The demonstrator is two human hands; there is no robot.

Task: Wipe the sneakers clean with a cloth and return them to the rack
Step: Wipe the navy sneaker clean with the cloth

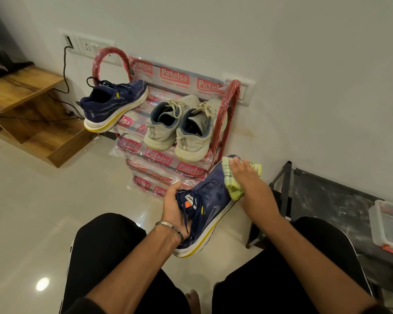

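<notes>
Sneaker (210, 208) gripped at the collar by left hand (173, 205), right hand (247, 177) flat-fingered pressing cloth (232, 184) on its toe, just below rack (168, 137) (mate (114, 105) and grey pair (179, 125) on top); bin (387, 225) right.

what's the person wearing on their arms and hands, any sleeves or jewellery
Both forearms are bare, with no sleeves and no gloves in view. The left hand has two bands at the wrist: a thin silver metal bangle and, just below it, a dark band with pale lettering too small to read. The right hand shows no ring, watch or band.
</notes>
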